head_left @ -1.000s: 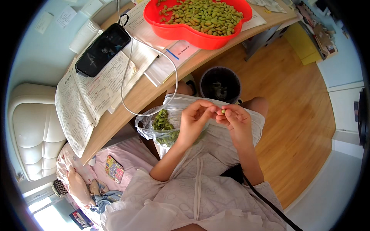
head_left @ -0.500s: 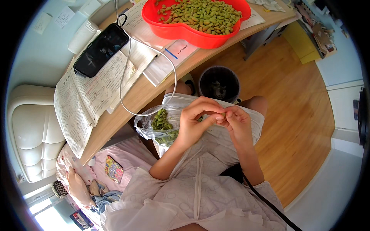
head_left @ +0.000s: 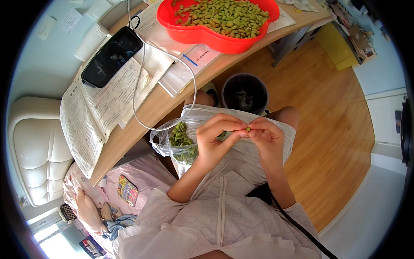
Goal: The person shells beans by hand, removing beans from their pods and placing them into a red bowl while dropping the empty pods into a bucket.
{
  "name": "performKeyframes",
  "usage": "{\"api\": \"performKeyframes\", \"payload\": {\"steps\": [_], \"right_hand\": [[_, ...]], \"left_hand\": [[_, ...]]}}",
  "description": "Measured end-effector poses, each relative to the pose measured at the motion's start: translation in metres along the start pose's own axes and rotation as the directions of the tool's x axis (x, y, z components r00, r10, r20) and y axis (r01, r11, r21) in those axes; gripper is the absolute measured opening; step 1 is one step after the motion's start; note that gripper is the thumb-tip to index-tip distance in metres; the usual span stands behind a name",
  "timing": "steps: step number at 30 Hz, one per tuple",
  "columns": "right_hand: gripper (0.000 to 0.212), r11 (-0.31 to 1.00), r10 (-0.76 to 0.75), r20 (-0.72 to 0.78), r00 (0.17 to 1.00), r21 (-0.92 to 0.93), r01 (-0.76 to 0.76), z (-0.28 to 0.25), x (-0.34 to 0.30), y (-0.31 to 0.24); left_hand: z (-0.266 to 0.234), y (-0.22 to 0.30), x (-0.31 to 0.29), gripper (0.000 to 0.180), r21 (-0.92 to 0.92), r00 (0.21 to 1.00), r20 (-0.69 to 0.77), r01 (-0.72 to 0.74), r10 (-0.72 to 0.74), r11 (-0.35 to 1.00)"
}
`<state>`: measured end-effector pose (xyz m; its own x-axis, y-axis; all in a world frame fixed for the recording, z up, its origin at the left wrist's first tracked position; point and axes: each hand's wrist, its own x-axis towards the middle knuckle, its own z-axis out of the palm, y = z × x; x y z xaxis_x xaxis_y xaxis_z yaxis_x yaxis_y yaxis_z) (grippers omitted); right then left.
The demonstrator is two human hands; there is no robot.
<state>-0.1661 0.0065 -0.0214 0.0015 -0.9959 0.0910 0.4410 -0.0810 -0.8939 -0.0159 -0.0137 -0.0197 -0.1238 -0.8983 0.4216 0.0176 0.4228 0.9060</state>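
Above my lap my left hand point(head_left: 212, 140) and my right hand point(head_left: 268, 134) meet fingertip to fingertip. Between their pinched fingers shows the small end of a green bean pod point(head_left: 248, 129); most of it is covered by the fingers. A bit of green point(head_left: 221, 135) also shows within the curl of my left hand. Just left of that hand, a clear plastic bag point(head_left: 161, 144) holding green pods point(head_left: 180, 136) rests at my thigh. On the desk ahead, a red tray point(head_left: 207, 39) carries many shelled green beans point(head_left: 228, 19).
A dark waste bin point(head_left: 227, 97) stands on the floor just beyond my knees. On the wooden desk point(head_left: 116, 149) lie open notebooks point(head_left: 92, 110) and a propped black phone point(head_left: 112, 56). A white cable point(head_left: 195, 82) loops over the desk edge near the bag. A black cord point(head_left: 297, 224) runs beside my right forearm.
My hands have shifted slightly, the right wrist turning, and the green end between the fingertips shows more plainly. Green has come into view inside my left hand's curl.
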Motion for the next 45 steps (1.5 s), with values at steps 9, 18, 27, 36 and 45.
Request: {"api": "performKeyframes", "payload": {"steps": [9, 18, 27, 36, 45], "right_hand": [[0.012, 0.983, -0.071, -0.025, 0.997, -0.17, 0.066, 0.001, 0.001, -0.001], [0.022, 0.663, -0.357, 0.079, 0.931, -0.68, 0.312, 0.007, 0.006, -0.008], [0.018, 0.696, -0.291, 0.046, 0.956, -0.675, 0.244, 0.007, 0.005, -0.01], [0.016, 0.976, -0.11, -0.067, 0.992, -0.198, 0.095, 0.002, 0.002, 0.005], [0.016, 0.987, -0.021, -0.122, 0.992, -0.16, 0.001, -0.002, 0.005, -0.002]], "left_hand": [[0.002, 0.013, 0.002, 0.01, -0.04, 0.977, -0.006, 0.213, -0.214, 0.976], [0.001, 0.008, 0.0, 0.007, -0.148, 0.943, 0.011, 0.331, -0.333, 0.932], [0.001, 0.002, 0.001, 0.007, -0.288, 0.926, 0.035, 0.369, -0.375, 0.884], [0.008, -0.002, 0.001, 0.009, -0.321, 0.942, 0.009, 0.321, -0.336, 0.891], [0.017, -0.029, 0.02, 0.01, -0.12, 0.935, -0.058, 0.341, -0.35, 0.932]]}}
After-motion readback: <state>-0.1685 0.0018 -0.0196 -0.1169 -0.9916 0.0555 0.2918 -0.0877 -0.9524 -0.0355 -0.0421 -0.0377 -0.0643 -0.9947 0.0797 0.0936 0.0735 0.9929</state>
